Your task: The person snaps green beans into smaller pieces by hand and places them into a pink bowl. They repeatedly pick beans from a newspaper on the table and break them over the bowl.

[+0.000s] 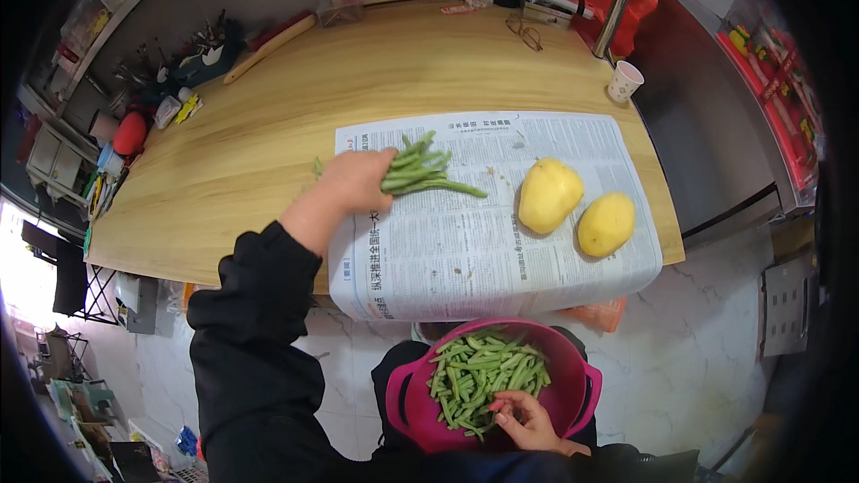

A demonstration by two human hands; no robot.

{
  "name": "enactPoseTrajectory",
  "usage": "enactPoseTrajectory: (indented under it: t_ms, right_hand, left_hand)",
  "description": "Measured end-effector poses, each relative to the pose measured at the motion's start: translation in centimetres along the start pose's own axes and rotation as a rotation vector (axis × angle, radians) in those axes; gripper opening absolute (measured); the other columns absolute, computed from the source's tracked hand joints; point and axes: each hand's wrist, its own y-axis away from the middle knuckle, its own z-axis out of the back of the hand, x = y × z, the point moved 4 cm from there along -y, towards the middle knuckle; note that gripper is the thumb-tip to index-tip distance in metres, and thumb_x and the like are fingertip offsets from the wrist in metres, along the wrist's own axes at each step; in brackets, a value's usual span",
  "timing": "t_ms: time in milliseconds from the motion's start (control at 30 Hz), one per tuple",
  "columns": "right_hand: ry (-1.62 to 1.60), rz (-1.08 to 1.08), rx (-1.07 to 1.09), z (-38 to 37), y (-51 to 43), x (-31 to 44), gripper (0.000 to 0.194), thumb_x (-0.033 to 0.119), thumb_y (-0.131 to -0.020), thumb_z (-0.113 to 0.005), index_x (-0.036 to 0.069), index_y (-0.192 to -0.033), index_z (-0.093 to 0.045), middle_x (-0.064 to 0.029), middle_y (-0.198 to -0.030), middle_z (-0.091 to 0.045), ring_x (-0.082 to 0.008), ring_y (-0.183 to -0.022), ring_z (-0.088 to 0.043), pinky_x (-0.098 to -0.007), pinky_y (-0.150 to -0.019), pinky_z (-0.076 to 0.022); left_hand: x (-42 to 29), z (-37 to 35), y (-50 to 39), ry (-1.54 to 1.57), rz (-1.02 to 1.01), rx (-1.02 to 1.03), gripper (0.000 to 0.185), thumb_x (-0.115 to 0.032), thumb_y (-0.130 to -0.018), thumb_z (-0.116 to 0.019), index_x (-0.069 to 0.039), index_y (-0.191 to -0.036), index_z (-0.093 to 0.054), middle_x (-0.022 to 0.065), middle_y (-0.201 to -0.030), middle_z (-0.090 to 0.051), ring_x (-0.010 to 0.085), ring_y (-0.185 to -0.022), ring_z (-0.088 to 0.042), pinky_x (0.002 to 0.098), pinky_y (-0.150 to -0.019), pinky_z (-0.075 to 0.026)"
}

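A bunch of long green beans (419, 168) lies over the left part of a newspaper sheet (470, 268), with my left hand (356, 178) closed around its left end. Below the table, a pink plastic basin with handles (584, 382) rests on my lap and holds many short pieces of green bean (480, 365). Over the basin's near right part is my right hand (527, 419), thumb and fingertips close together; whether a small piece is between them cannot be told. Two peeled potatoes, a larger one (550, 194) and a smaller one (607, 223), lie on the newspaper's right side.
The wooden table (282, 100) bears a paper cup (625, 82) at the right edge, eyeglasses (525, 32) at the back and a rolling pin (268, 47) at the back left. A metal pole (621, 3) rises at the back right. Brushes and small containers stand along the left side.
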Motion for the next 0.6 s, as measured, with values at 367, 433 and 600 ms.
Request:
enactPoseTrajectory:
  t_ms: [367,433,600]
  right_hand:
    - [0.02,0.08,0.028,-0.5,0.9,-0.6,0.037,0.007,-0.092,-0.065,0.0,-0.126,-0.053,-0.0006,-0.103,-0.063,-0.0055,-0.079,-0.047,-0.0207,-0.075,-0.0426]
    - [0.039,0.099,0.034,-0.3,1.1,-0.6,0.036,0.007,-0.092,-0.064,0.0,-0.126,-0.053,-0.0009,-0.103,-0.063,-0.0055,-0.078,-0.047,-0.0209,-0.074,-0.0427]
    - [0.061,0.168,0.037,0.1,1.6,-0.4,0.034,0.006,-0.093,-0.062,0.0,-0.125,-0.053,-0.0014,-0.103,-0.063,-0.0055,-0.077,-0.047,-0.021,-0.073,-0.0426]
  left_hand:
    - [-4.8,-1.0,4.4,-0.147,0.003,-0.373,0.077,-0.045,-0.071,-0.078,-0.005,-0.131,-0.052,0.0153,-0.122,-0.057,0.0309,-0.117,-0.051,0.044,-0.096,-0.04]
    - [-4.1,-1.1,4.3,-0.028,0.065,-0.323,0.064,-0.05,-0.079,-0.07,-0.009,-0.126,-0.058,0.0119,-0.125,-0.057,0.0284,-0.119,-0.05,0.0438,-0.1,-0.035]
    - [-4.4,-2.0,4.9,0.067,0.01,-0.273,0.03,-0.032,-0.085,-0.066,-0.014,-0.109,-0.067,0.0044,-0.123,-0.059,0.0244,-0.117,-0.052,0.0425,-0.099,-0.034]
